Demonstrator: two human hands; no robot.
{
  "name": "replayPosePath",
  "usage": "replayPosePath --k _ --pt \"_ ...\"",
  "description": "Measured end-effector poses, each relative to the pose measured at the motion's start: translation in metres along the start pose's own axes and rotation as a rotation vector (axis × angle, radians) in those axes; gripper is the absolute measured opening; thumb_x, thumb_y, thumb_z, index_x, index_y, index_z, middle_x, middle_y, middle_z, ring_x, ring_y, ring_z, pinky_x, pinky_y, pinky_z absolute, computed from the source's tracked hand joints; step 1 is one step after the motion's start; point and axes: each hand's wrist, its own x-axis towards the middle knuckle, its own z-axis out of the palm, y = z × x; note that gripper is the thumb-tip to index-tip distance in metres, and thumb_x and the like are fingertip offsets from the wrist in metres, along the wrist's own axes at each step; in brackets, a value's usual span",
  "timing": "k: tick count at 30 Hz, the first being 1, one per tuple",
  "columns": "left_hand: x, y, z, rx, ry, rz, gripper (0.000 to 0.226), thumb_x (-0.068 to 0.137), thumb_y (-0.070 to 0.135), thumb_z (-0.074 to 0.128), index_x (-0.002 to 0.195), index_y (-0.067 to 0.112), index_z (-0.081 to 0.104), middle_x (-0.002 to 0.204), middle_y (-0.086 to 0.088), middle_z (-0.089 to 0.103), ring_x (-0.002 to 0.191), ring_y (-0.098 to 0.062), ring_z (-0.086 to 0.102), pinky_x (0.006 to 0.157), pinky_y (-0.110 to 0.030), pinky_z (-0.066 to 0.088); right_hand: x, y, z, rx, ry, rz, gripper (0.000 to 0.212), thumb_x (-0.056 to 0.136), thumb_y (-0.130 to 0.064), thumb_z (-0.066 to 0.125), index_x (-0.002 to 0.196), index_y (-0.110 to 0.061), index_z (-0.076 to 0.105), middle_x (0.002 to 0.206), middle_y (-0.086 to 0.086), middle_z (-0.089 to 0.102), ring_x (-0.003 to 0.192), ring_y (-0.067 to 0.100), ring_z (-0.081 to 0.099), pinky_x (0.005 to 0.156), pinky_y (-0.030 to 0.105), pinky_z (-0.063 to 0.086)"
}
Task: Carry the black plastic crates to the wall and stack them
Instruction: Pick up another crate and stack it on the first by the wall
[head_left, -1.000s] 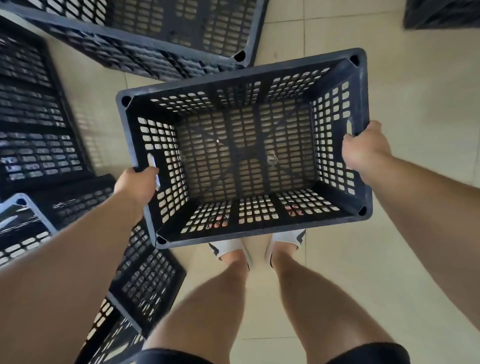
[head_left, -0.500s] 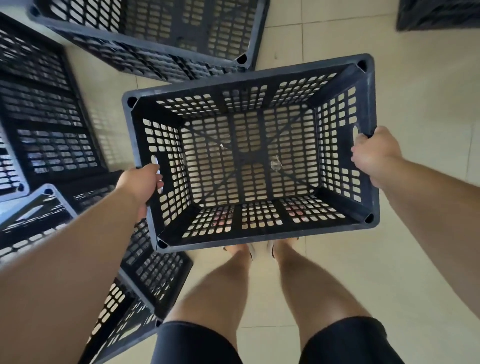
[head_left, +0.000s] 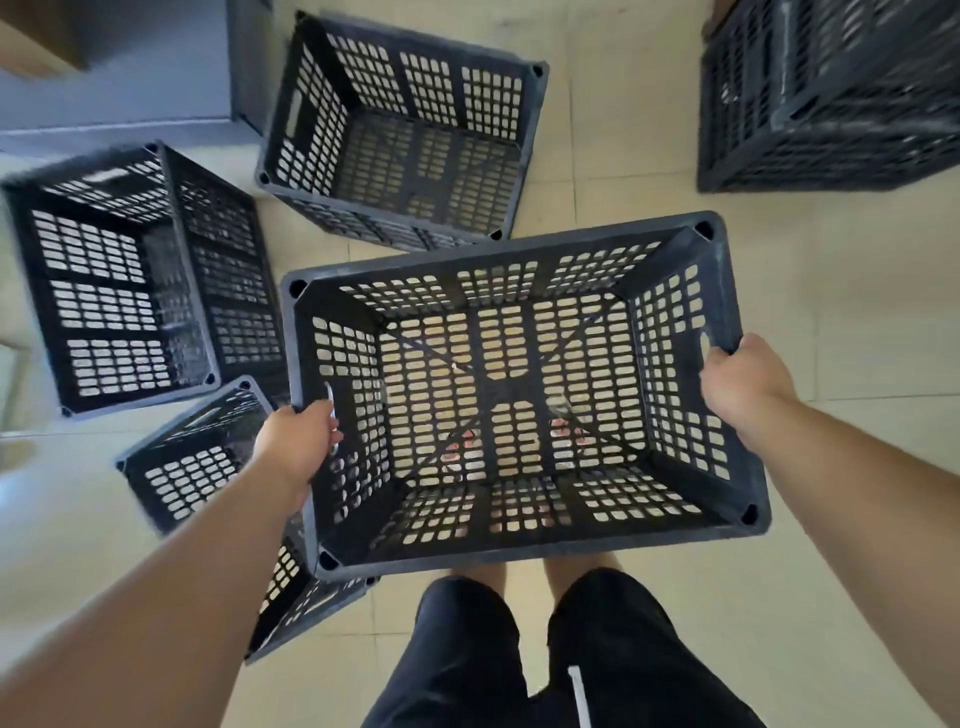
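We look straight down into an open black crate (head_left: 511, 395), held level in the air in front of our legs (head_left: 467, 649). Pale floor tiles (head_left: 857, 322) show through its slatted base. Our left hand (head_left: 298, 441) is curled round the handle slot in the crate's left end wall. Our right hand (head_left: 743, 376) is curled over the rim at the right end wall. Both hands wrap the plastic, and the fingertips are hidden inside.

To carry it well, we judge that both hands should pull evenly so the crate stays level. It should ride high enough to pass over what lies on the floor.

A near-left crate (head_left: 192, 457) sits tipped, just beside our left forearm and partly under the held one, so it is the likeliest snag. A left crate (head_left: 135, 280) lies on its side further off. A far crate (head_left: 400, 130) stands open directly ahead, blocking a straight path. At the far right is a dark block of crates (head_left: 831, 93), possibly a stack already begun, and the bare tiles to the right look like the freest way there. A grey cabinet (head_left: 130, 67) fills the far left.
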Motion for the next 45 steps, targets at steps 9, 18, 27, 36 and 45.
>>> replayPosePath --k 9,18,27,36,45 --pt "-0.114 0.024 -0.080 -0.034 0.055 0.037 0.023 0.094 0.030 0.055 0.101 0.011 0.066 0.081 -0.004 0.070 0.068 -0.021 0.062 0.066 -0.032 0.047 -0.099 -0.039 -0.113 -0.072 0.068 -0.102 0.032 0.103 -0.026 0.040 0.119 -0.004 0.057 0.095 0.015 0.061 0.063 0.025 0.051 0.051 0.030 0.033" --pt "-0.203 0.034 -0.125 -0.167 0.132 0.043 0.023 0.092 0.029 0.053 0.094 0.011 0.067 0.071 -0.002 0.068 0.062 -0.020 0.061 0.063 -0.033 0.050 -0.137 -0.091 -0.186 -0.144 0.104 -0.280 0.039 0.106 -0.029 0.039 0.132 -0.003 0.053 0.126 0.024 0.060 0.108 0.045 0.059 0.076 0.038 0.039" --pt "-0.299 -0.005 -0.103 -0.257 0.356 -0.043 0.026 0.096 0.029 0.051 0.091 0.006 0.064 0.069 -0.004 0.064 0.057 -0.020 0.056 0.051 -0.030 0.038 -0.144 -0.124 -0.228 -0.264 0.035 -0.511 0.040 0.108 -0.027 0.037 0.136 0.000 0.048 0.131 0.026 0.057 0.113 0.045 0.058 0.075 0.040 0.040" --pt "-0.391 -0.109 -0.075 -0.536 0.473 -0.217 0.013 0.095 0.013 0.052 0.085 0.008 0.059 0.088 -0.014 0.063 0.075 -0.028 0.058 0.071 -0.036 0.050 -0.205 -0.151 -0.219 -0.370 -0.094 -0.782 0.040 0.109 -0.019 0.036 0.145 0.000 0.041 0.145 0.024 0.049 0.126 0.044 0.051 0.083 0.041 0.038" --pt "-0.489 -0.256 -0.036 -0.957 0.702 -0.478 0.021 0.099 0.011 0.047 0.097 -0.002 0.063 0.073 -0.009 0.061 0.060 -0.020 0.054 0.048 -0.029 0.036 -0.330 -0.130 -0.156 -0.636 -0.121 -1.153 0.039 0.106 -0.021 0.038 0.137 0.000 0.048 0.141 0.027 0.051 0.126 0.045 0.050 0.099 0.045 0.042"
